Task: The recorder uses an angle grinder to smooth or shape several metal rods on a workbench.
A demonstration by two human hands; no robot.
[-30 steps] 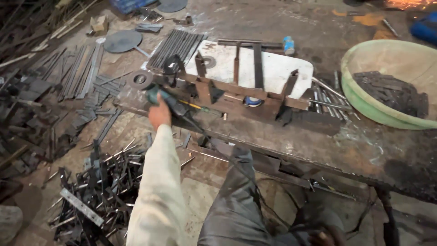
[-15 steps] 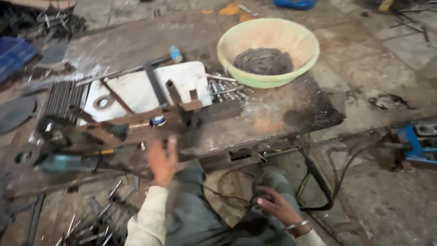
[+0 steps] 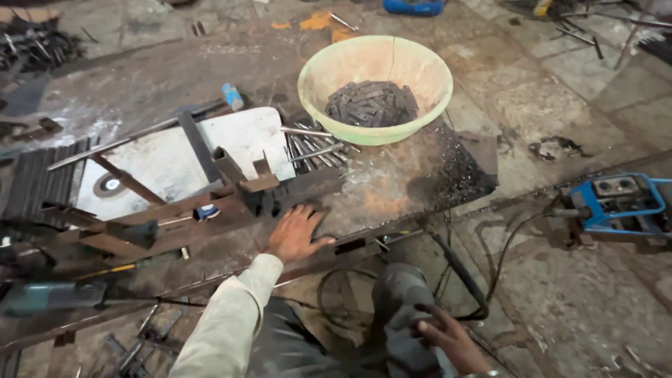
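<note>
Both hands are empty at this moment: your left hand (image 3: 295, 233) lies flat with the fingers spread on the steel desk (image 3: 392, 189), just beside the near end of the rusty metal frame (image 3: 210, 203), and your right hand (image 3: 451, 339) rests loosely open on your knee, holding nothing. The frame, made of welded angle pieces, lies across the desk in front of you, partly on a white plate (image 3: 168, 157), and it seems to be the piece you are working on. A green bowl (image 3: 374, 80) with small dark metal pieces stands at the far right part of the desk, well apart from your left hand, and some thin steel rods (image 3: 308, 143) lie between the bowl and the frame. A grinder (image 3: 49, 295) lies at the low left edge, away from both hands. I judge that you are between two steps, leaning on the desk and not yet gripping any tool or part. The next move probably needs your left hand to close on the frame, or to travel far left to the grinder, so you should first steady your body.
</note>
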